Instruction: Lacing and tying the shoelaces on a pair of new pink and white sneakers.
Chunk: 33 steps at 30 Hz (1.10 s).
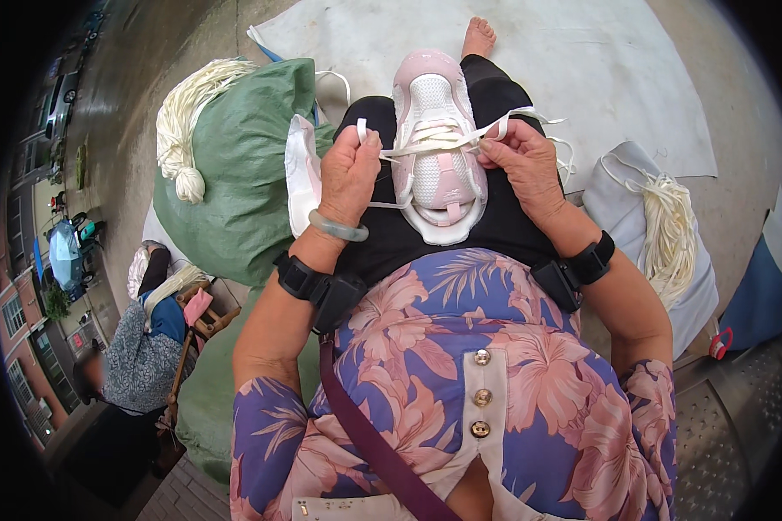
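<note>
A pink and white sneaker (pixel 444 168) rests on my lap between my thighs, its toe pointing away from me. White shoelace (pixel 434 139) crosses the upper part of the shoe in a few rows. My left hand (pixel 349 178) is closed beside the shoe's left edge, and a loop of the lace sticks up from its thumb and finger. On the other side my right hand (pixel 526 165) pinches the lace close to the eyelets. Loose lace ends trail past its knuckles to the right. The fingertips partly cover the lace.
A green sack (pixel 235 148) stands at my left with a bundle of white laces (pixel 187 113) on top. At right, another lace bundle (pixel 669 230) lies on grey cloth. A pale sheet (pixel 599 78) covers the ground ahead. Another person (pixel 143 360) sits at far left.
</note>
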Motion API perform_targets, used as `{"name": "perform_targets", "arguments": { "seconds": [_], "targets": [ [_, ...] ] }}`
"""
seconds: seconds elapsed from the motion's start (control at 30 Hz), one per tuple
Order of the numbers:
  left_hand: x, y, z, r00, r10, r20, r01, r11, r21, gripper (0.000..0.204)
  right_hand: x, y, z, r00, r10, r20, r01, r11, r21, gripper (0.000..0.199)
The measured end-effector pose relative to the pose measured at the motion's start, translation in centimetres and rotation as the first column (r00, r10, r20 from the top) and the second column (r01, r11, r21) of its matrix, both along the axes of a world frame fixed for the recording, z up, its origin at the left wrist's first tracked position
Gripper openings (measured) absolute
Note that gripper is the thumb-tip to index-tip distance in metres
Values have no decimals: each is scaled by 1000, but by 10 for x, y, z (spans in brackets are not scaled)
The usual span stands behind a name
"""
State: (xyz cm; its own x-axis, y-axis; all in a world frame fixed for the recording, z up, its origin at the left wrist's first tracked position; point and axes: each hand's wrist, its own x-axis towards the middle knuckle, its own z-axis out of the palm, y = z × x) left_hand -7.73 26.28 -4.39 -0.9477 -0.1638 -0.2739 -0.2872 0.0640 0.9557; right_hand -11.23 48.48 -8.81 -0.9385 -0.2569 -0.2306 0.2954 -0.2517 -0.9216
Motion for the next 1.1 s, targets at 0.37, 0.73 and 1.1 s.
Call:
{"name": "perform_targets", "arguments": {
  "seconds": [0.37,0.73,1.1],
  "targets": [
    [6,-7,9,964,-92,249,37,976,217,10,2,-3,1,993,-22,-112,34,993,113,8],
    [9,6,-9,993,-18,113,-1,987,161,9,-3,-6,-1,798,241,-552,91,858,505,19],
    [6,16,-17,987,-63,-147,4,928,-372,10,1,-25,33,414,451,-790,268,770,580,15]
  ]
}}
